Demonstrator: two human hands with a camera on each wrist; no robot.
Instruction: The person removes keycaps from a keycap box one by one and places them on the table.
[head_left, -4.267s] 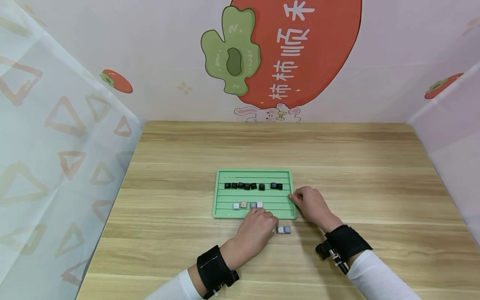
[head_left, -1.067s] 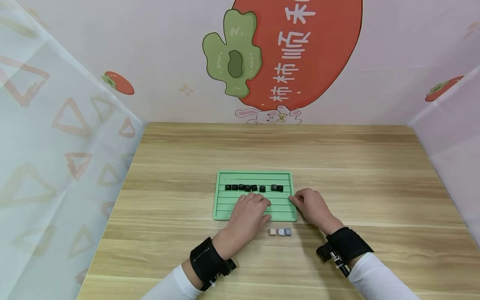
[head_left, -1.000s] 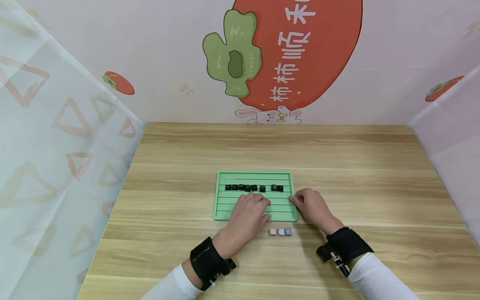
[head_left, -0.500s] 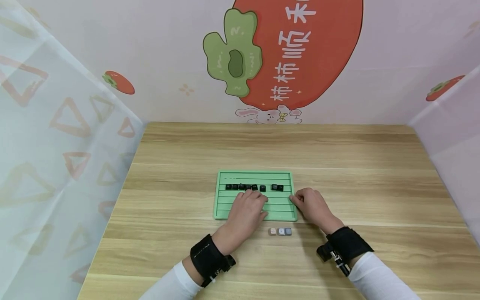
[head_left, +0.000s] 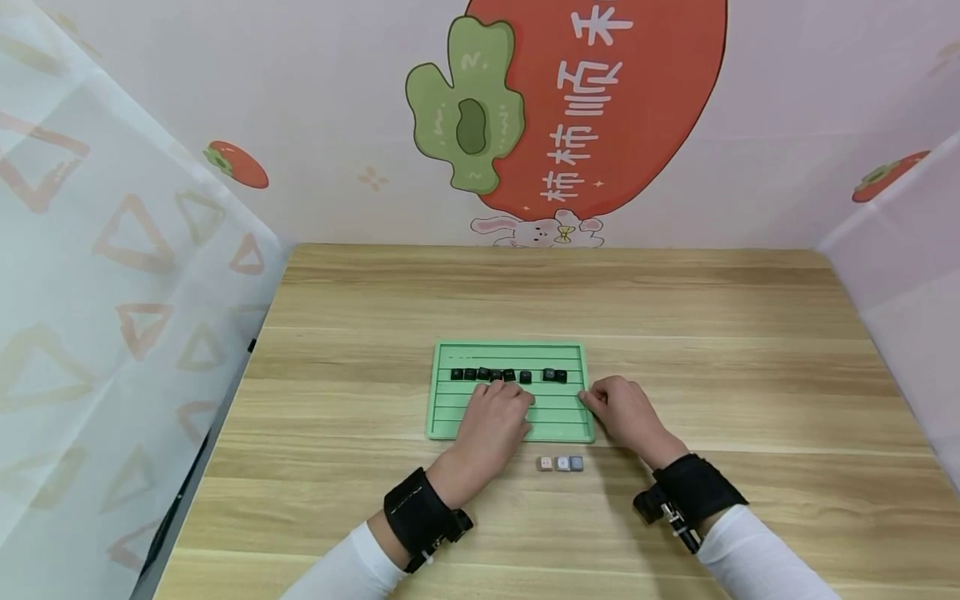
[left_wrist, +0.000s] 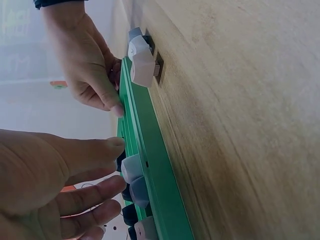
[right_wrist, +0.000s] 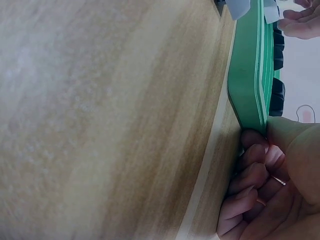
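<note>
On the wooden table lies a green grooved tray (head_left: 558,417) with a row of black keycaps (head_left: 525,377) across its upper part. My left hand (head_left: 491,425) hovers over the tray's lower middle, its fingers loosely bent. In the left wrist view, its thumb and fingers are apart beside a white keycap (left_wrist: 131,168) and a grey keycap (left_wrist: 139,192) in the front groove. From the head view these are hidden under the hand. My right hand (head_left: 624,414) pinches the tray's right edge, thumb on top and curled fingers against the side.
Three light keycaps (head_left: 562,463) stand in a short row on the table (head_left: 675,317), just in front of the tray. A printed cloth backdrop (head_left: 337,100) rises behind the table, with cloth at both sides.
My left hand has moved from the tray's front edge up over its lower grooves, covering the light keycaps there. Lately it has shifted only slightly. The right hand keeps its place.
</note>
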